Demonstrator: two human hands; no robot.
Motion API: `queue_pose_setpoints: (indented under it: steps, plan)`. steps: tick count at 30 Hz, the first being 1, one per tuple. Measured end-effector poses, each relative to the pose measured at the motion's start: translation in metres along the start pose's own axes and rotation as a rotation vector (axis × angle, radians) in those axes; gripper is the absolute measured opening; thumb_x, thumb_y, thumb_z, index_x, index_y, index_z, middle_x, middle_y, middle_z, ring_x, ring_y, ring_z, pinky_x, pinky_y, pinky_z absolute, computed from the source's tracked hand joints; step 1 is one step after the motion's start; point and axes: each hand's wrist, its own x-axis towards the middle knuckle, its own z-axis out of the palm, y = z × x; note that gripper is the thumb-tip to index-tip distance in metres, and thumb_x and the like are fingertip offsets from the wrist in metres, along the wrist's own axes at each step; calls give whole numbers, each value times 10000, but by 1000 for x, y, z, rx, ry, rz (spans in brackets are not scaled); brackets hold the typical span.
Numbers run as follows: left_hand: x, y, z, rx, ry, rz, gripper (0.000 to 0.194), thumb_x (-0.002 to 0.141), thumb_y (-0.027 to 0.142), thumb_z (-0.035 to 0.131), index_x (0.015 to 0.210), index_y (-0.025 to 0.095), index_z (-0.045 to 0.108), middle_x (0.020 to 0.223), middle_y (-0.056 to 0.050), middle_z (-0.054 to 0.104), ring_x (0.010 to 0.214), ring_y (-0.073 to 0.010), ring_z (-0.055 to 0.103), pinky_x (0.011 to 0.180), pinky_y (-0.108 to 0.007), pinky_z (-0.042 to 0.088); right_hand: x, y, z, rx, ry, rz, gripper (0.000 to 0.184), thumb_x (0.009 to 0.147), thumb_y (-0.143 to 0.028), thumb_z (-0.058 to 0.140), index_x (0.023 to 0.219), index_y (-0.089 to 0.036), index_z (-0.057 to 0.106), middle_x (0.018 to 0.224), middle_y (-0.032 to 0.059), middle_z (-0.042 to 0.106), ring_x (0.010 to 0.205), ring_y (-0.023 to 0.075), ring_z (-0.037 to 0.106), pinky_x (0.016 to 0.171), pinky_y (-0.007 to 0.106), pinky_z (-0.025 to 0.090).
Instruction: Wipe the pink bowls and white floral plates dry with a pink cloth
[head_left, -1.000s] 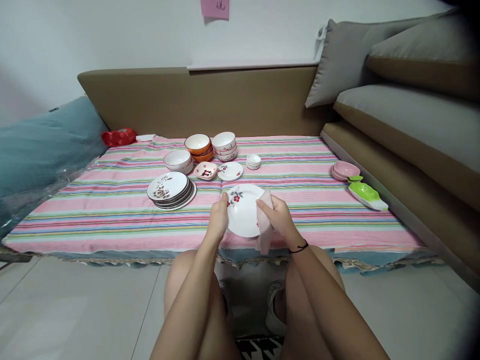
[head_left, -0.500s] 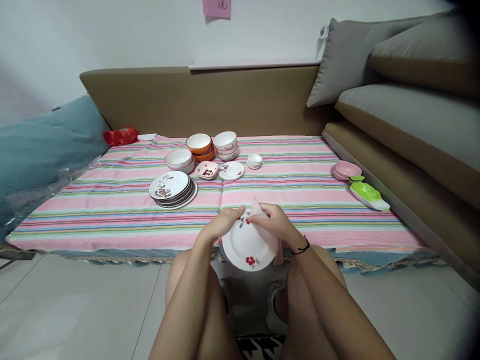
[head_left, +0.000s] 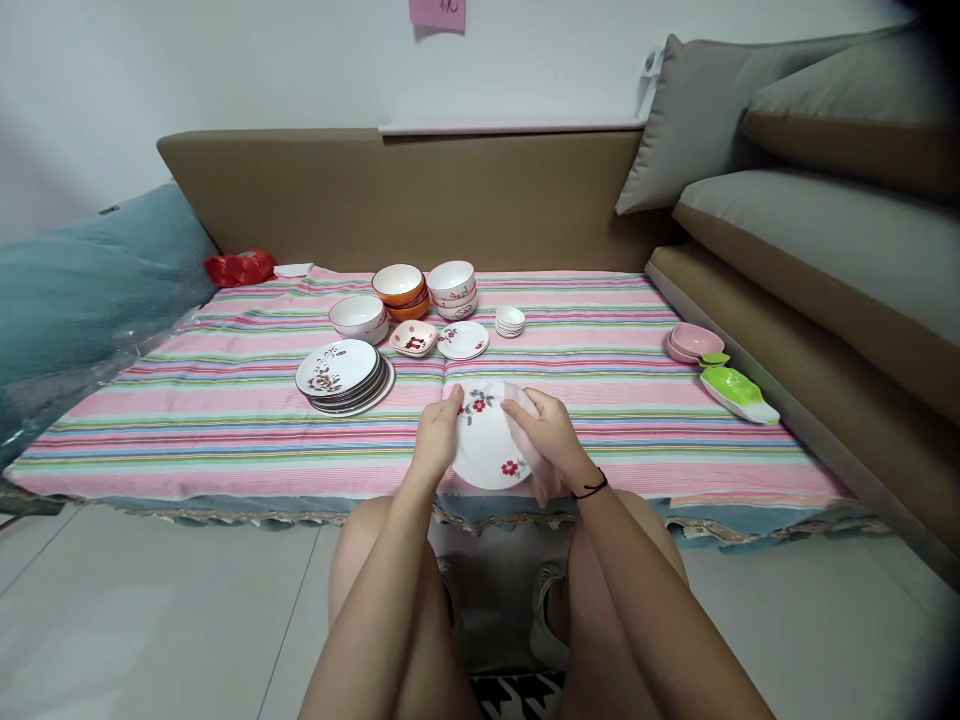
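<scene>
A white plate (head_left: pixel 487 445) with red flowers and grey leaves is held up above my knees, near the front edge of the bed-like seat. My left hand (head_left: pixel 439 432) grips its left rim, thumb on top and fingers underneath. On the right side, my right hand (head_left: pixel 549 432) is closed on a thin pale pink cloth (head_left: pixel 541 475), which is pressed against the plate's right rim. The cloth hangs below that hand. Fingers behind the plate are hidden.
On the striped cloth (head_left: pixel 225 400) stand a stack of plates (head_left: pixel 337 370), white bowls (head_left: pixel 358 315), orange bowls (head_left: pixel 399 285), a square dish (head_left: pixel 413 338), small plates (head_left: pixel 463 340) and little dishes (head_left: pixel 510 320). Pink bowls (head_left: pixel 696 342) and a green dish (head_left: pixel 735 390) lie right. Cushions (head_left: pixel 825 220) rise beyond.
Both hands have moved up and away from me with the plate, which now looks tilted differently. The right hand's cloth has wrapped over the right rim, its raised corner no longer standing up.
</scene>
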Motion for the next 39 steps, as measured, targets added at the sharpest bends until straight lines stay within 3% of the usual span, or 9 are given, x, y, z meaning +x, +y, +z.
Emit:
queue_pose_setpoints:
  steps: [6,13,18,23,31,35,37,39]
  plan:
    - [3,-4,7,-125,346,8,529,778,655,474,552,176,474,489,17,451,456,-109,377,445,-249,274,-5,-4,14,192,40,107,297,815,-482,518,795,-185,526,728,-7,547,672,146,483,612,262,391]
    - [4,-3,16,-287,492,96,544,777,677,456,636,157,533,545,17,496,518,-110,439,518,-237,363,-10,-9,34,280,91,195,377,732,-483,635,944,-179,564,885,27,618,788,175,525,692,285,422]
    - [6,-5,18,-272,491,50,549,786,669,447,671,144,563,560,8,525,523,-116,457,532,-244,379,-10,-14,35,285,138,240,379,722,-504,639,913,-191,541,841,9,590,754,168,510,679,284,417]
    - [9,-9,16,-246,475,0,581,793,670,428,722,123,610,645,-40,606,595,-145,524,569,-258,409,-6,-15,28,401,166,110,310,871,-498,408,772,-209,463,719,-10,477,679,145,434,630,263,379]
    - [6,-3,15,-237,431,-34,587,797,661,422,761,114,633,771,-91,660,679,-176,571,597,-265,426,-8,-20,22,253,318,34,405,874,-529,405,633,-216,314,603,-34,247,584,122,280,530,261,262]
    - [1,0,15,-99,364,-48,566,824,640,401,676,131,601,654,-62,620,594,-163,518,535,-262,372,-4,-15,22,294,341,77,345,828,-521,465,752,-189,522,631,-13,420,605,137,390,547,262,325]
    - [0,1,15,-47,299,-56,554,828,628,410,608,145,568,580,-42,579,548,-153,476,508,-263,341,0,-12,21,444,358,119,373,766,-499,556,939,-171,593,791,26,570,689,157,499,599,267,399]
    - [0,3,14,-55,240,-54,536,821,612,447,547,159,528,534,-30,545,526,-147,450,500,-263,329,3,-11,19,636,329,162,477,717,-466,624,1098,-181,582,1015,60,624,826,181,574,694,287,459]
